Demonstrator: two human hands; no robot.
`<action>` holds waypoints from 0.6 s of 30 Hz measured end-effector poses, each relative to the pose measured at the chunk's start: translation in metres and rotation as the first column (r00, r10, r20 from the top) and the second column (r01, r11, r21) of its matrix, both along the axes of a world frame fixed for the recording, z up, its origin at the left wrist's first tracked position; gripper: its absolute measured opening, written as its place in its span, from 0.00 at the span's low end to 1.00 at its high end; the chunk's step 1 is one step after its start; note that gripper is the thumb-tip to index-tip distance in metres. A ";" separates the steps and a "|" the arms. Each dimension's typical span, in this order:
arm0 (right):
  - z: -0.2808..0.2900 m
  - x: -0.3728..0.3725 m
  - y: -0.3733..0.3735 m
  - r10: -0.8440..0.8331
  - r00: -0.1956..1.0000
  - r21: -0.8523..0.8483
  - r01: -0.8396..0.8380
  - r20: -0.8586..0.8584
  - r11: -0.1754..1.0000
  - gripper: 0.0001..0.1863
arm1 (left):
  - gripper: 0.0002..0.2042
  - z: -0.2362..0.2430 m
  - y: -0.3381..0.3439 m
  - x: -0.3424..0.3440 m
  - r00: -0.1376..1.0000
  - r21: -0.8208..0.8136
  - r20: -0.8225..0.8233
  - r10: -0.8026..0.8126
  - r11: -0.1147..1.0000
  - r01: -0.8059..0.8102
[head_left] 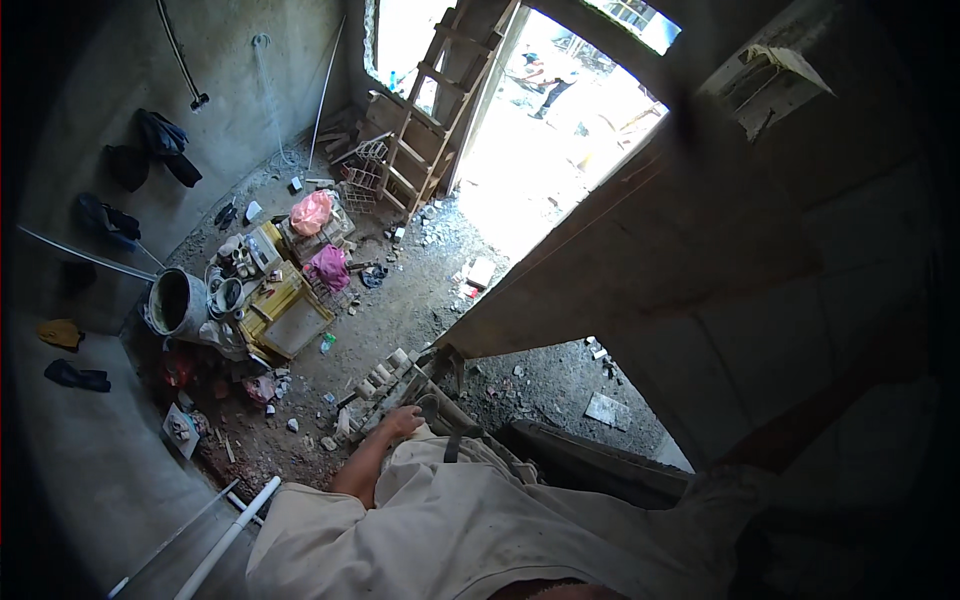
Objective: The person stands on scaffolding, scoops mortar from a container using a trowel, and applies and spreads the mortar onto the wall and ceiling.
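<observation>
My left hand (404,422) is low in front of my body, its fingers curled in. Against its fingertips is a small grey rounded thing (428,407), too small to name. A pale beige shirt (440,530) covers my torso, with a dark strap (452,448) at the waist. Just beyond the left hand stand pale stacked blocks or rungs (380,375) on a wooden frame. My right arm (800,430) stretches out to the right along the dark wall (740,300). Shadow swallows its hand, so the fingers cannot be made out.
Far below, the rubble-strewn floor (385,310) holds a yellow crate (290,325), a bucket (175,302) and pink bags (328,266). A wooden ladder (440,100) leans beside a bright doorway (545,130), with a person (556,92) outside. White pipes (230,535) stand at lower left. Clothes (160,140) hang on the wall.
</observation>
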State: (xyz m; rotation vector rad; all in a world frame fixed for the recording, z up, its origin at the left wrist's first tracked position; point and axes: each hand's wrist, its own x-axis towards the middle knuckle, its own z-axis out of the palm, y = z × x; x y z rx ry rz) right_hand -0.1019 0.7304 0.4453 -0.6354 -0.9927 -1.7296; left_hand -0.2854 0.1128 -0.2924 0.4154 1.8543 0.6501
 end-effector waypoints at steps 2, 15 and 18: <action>-0.002 0.002 -0.002 -0.010 1.000 -0.006 0.010 0.011 1.000 0.21 | 0.26 0.011 0.001 -0.007 1.000 0.024 0.000 0.025 0.999 -0.025; 0.004 0.006 0.004 -0.068 0.996 -0.023 0.070 0.064 0.997 0.19 | 0.24 0.013 -0.020 -0.041 0.990 -0.037 -0.089 0.111 0.993 -0.115; 0.009 0.013 0.009 -0.096 0.994 -0.053 0.099 0.058 0.994 0.19 | 0.24 0.016 -0.011 -0.037 0.991 0.001 -0.103 0.091 0.996 -0.091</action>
